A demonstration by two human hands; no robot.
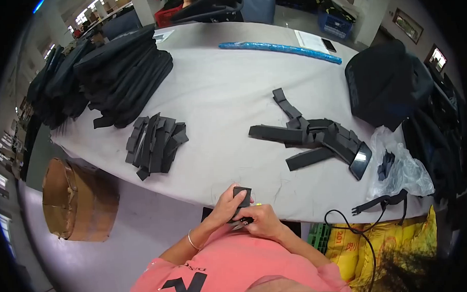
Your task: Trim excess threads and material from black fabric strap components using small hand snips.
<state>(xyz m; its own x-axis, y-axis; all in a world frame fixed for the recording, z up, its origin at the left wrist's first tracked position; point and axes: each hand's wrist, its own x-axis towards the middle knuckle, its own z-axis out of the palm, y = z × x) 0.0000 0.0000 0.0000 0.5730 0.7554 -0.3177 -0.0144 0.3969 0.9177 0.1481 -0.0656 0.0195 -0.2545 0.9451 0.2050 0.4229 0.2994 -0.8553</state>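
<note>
At the table's near edge, my left hand (226, 204) pinches a short black fabric strip (242, 192), its end standing up past the thumb. Close beside it, my right hand (264, 220) is closed around what look like small snips (240, 225); a bit of metal blade and a dark handle show below the fingers. The strip's lower part is hidden behind the hands. A pile of similar black strips (158, 143) lies to the left, and a looser heap of them (315, 135) to the right.
Tall stacks of black fabric pieces (123, 72) stand at the far left. A blue wrapped roll (281, 47) lies across the back. On the right are a black bag (380, 81), a clear plastic bag (404, 168) and a buckle strap (382, 202). A cardboard drum (81, 200) stands left of the table.
</note>
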